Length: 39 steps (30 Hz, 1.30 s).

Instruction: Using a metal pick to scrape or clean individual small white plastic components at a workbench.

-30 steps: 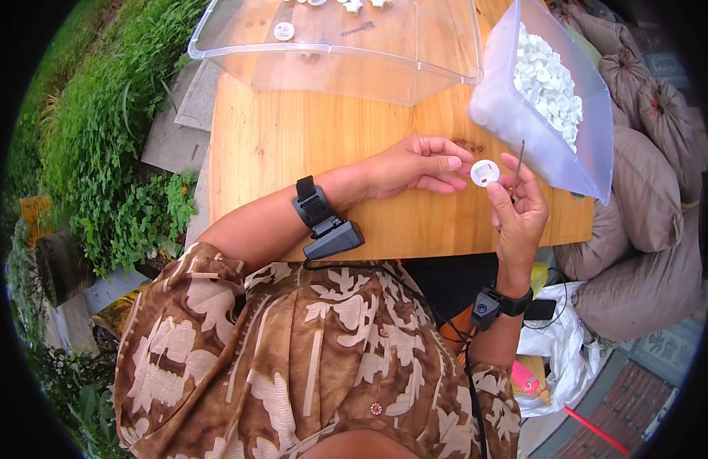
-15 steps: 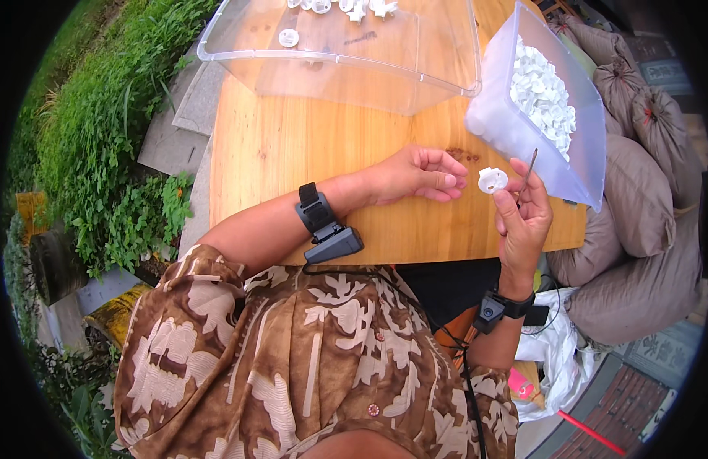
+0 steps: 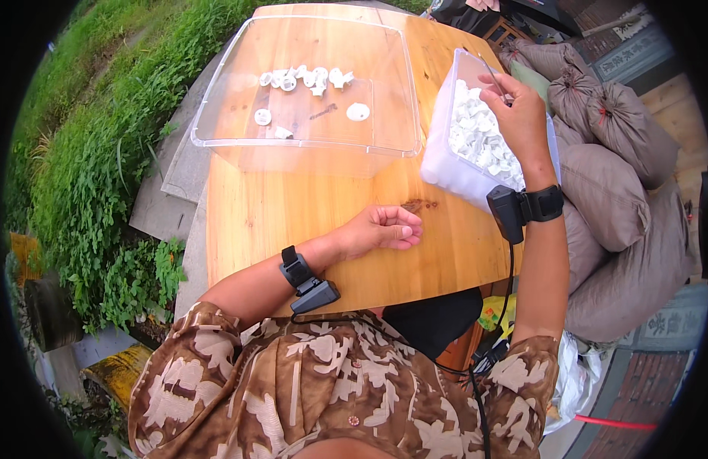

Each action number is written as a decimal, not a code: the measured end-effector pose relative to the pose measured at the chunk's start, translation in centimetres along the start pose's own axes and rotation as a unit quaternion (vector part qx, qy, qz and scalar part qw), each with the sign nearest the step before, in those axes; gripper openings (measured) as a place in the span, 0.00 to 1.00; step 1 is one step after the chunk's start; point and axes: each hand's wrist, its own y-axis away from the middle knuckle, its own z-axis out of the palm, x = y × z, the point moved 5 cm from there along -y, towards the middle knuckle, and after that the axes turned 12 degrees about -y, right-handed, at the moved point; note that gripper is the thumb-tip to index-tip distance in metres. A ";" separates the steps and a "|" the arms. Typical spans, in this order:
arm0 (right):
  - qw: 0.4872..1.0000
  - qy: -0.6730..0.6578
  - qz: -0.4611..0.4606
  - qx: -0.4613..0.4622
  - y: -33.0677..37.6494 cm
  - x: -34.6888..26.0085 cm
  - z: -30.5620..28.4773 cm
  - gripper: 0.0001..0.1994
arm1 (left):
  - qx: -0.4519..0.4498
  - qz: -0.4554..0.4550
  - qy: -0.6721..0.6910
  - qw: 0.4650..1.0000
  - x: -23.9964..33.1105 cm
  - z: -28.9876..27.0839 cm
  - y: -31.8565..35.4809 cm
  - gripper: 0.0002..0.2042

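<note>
My left hand (image 3: 384,228) lies on the wooden table, palm up, its fingers loosely curled and apart with nothing in them. Over the far side of a translucent bin (image 3: 451,173) filled with small white plastic parts (image 3: 476,130), my right hand (image 3: 520,115) is closed on a thin metal pick-like tool (image 3: 493,78); its tip points up and left. I see no white part in its fingers. Beyond my left hand, a large clear plastic box (image 3: 239,147) holds several white fittings (image 3: 304,78). A round white part (image 3: 358,112) lies apart from them, at the box's right side.
The wooden table (image 3: 293,195) carries both containers. Stuffed grey-brown sacks (image 3: 614,195) are piled to the right, close by the bin. Green plants (image 3: 71,176) and stone slabs (image 3: 170,206) border the left side. A cable (image 3: 510,283) hangs from my right wrist device.
The white round part has left my right fingers, and a similar one now shows in the clear box. My right hand has moved forward over the bin, still with the tool.
</note>
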 end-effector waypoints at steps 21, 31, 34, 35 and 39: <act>0.934 0.097 0.281 -0.198 2.7 18.7 -4.0 0.16 | 0.010 0.001 -0.007 1.000 0.6 0.2 0.3 0.10; 0.992 0.102 0.058 -0.048 3.3 9.9 -7.3 0.11 | -0.001 0.013 -0.012 1.000 0.6 0.7 0.4 0.13; 0.992 -0.013 0.106 -0.070 4.4 2.3 -5.7 0.11 | 0.015 0.041 -0.021 0.999 1.5 0.9 1.1 0.17; 0.990 -0.017 0.088 -0.109 5.4 -0.5 -4.5 0.10 | 0.016 0.059 -0.029 0.998 1.8 1.1 1.3 0.19; 0.970 -0.065 0.070 -0.223 11.9 -4.5 1.4 0.09 | 0.022 0.087 -0.062 0.994 2.6 1.7 1.2 0.20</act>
